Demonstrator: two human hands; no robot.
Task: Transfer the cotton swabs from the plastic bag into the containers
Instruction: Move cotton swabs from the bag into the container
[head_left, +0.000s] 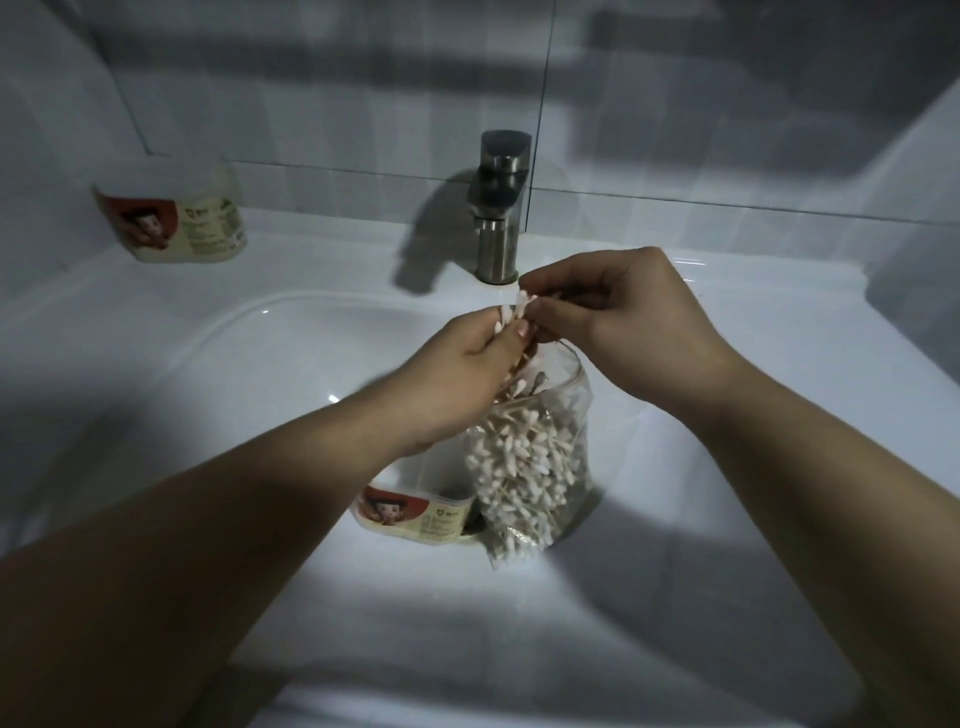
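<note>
- Head view, the hands: the left hand (467, 358) and right hand (618, 322) meet above the sink (260, 322); each grip is clamped, fingers curled, on a small bunch (511, 312) of swabs drawn up between them; I cannot tell whether the left also holds the bag's mouth.
- Head view, the task's things: the plastic bag (571, 410) hangs upright just below the hands, nearly full of cotton swabs (524, 467); one container (415, 512) lies in the basin just beside the bag's lower end; a second container (176, 223) stands well apart on the surface at the back left, near the tap (498, 208).
- Step, as I judge it: early; a bunch is being pulled free, most swabs untransferred.
- Next move calls for: carrying the bunch down to the near container and feeding it in sticks aligned; loose swabs could scatter into the basin.
</note>
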